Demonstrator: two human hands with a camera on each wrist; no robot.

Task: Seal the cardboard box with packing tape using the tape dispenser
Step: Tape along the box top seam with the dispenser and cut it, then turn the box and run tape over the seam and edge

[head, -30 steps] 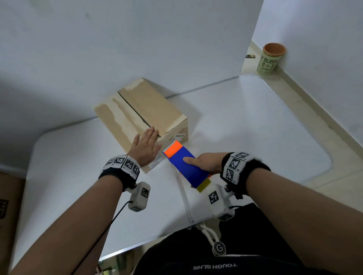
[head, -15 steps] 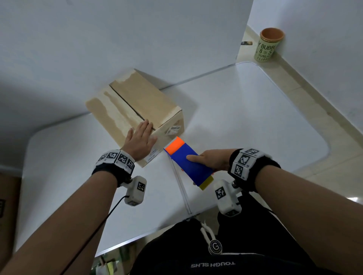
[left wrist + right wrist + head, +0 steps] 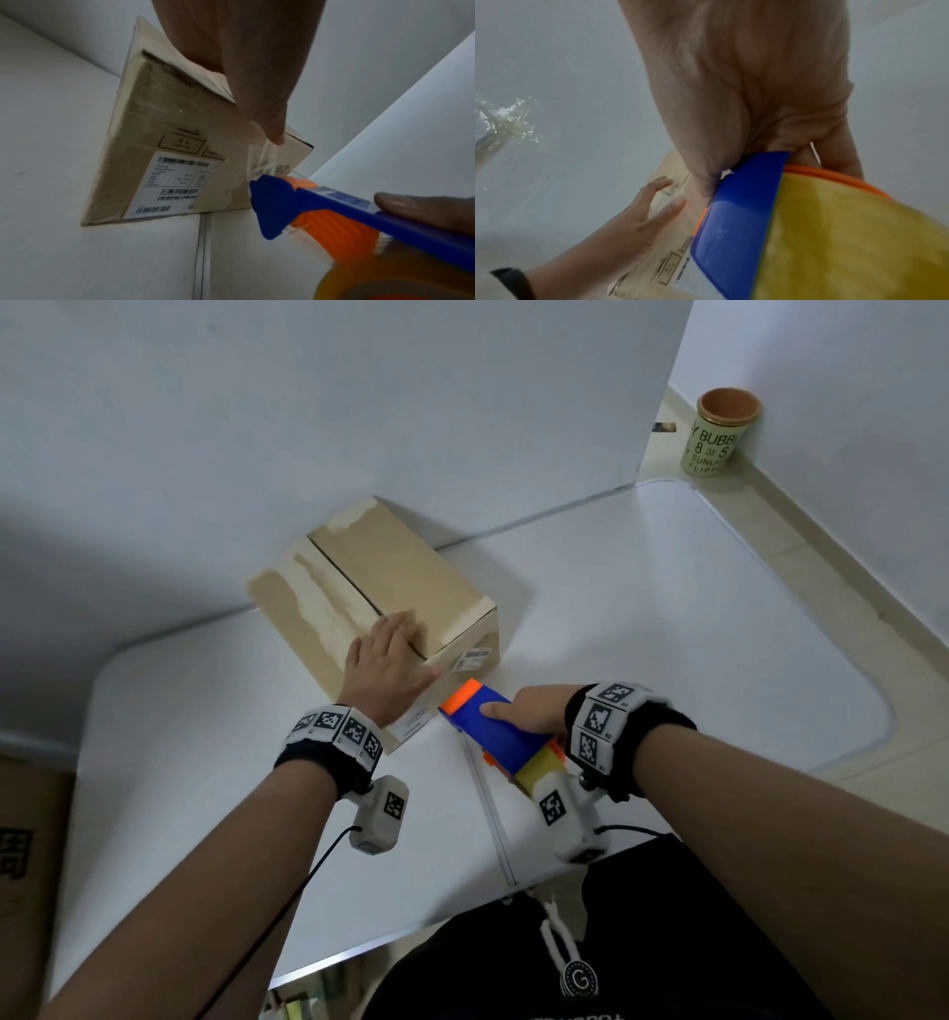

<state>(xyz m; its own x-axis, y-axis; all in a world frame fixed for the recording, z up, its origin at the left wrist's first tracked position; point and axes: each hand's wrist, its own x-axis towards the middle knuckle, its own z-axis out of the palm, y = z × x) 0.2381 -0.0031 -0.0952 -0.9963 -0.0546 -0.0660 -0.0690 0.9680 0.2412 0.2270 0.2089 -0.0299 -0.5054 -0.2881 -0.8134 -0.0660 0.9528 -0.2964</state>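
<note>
A closed cardboard box (image 3: 380, 588) stands on the white table (image 3: 667, 618) against the wall, its top seam running away from me. My left hand (image 3: 387, 665) lies flat on the near end of the box top (image 3: 159, 113), fingers straight, thumb over the front edge. My right hand (image 3: 534, 711) grips a blue and orange tape dispenser (image 3: 493, 731) with a yellowish tape roll (image 3: 847, 243). The dispenser's orange nose (image 3: 298, 182) sits at the box's front face, near a white label (image 3: 174, 186). A strip of clear tape (image 3: 264, 160) runs up the front face under my left thumb.
A green cup with an orange rim (image 3: 721, 433) stands on the floor at the far right by the wall. Another cardboard box (image 3: 25, 865) sits at the left edge. A seam (image 3: 490, 814) runs across the table toward me. White wall panels close off the back.
The left hand has slid a little further onto the box top. The dispenser's nose has moved closer to the box's front face. The camera view has shifted slightly.
</note>
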